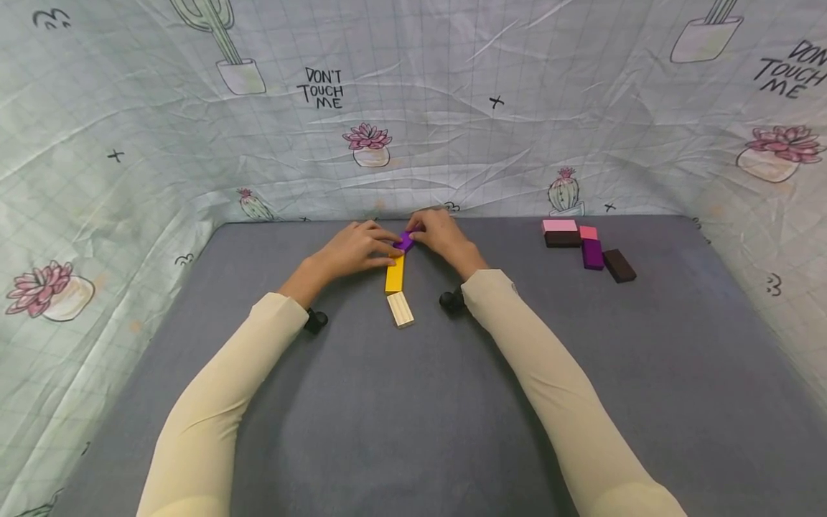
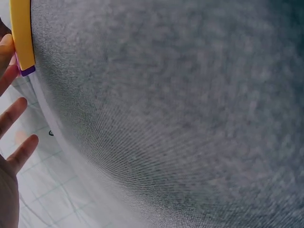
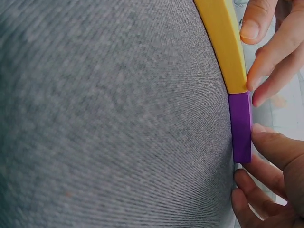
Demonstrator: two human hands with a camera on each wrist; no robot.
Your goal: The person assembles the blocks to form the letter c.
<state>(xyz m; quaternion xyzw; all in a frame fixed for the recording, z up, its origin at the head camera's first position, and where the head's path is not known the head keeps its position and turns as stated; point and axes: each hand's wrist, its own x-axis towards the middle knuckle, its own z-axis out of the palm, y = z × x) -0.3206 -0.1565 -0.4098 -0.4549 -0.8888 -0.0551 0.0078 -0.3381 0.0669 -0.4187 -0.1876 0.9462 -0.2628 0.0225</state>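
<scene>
A purple block (image 1: 405, 242) lies at the far end of a yellow block (image 1: 395, 275), angled to the right. At its near end sits a pale wooden block (image 1: 400, 309) with lengthwise lines. My right hand (image 1: 441, 233) pinches the purple block's far end between thumb (image 3: 268, 137) and fingers. From the other side my left hand (image 1: 354, 249) reaches in, its fingertips touching near where yellow and purple meet. Its remaining fingers are spread and fairly straight in the left wrist view, beside the yellow block (image 2: 22, 33).
To the right lie a pink block (image 1: 559, 226) against a dark brown one (image 1: 562, 239), a red-pink block (image 1: 588, 233), a purple block (image 1: 592, 255) and another dark brown block (image 1: 619, 266). A printed cloth wall (image 1: 426, 108) rises behind the grey table (image 1: 362, 402).
</scene>
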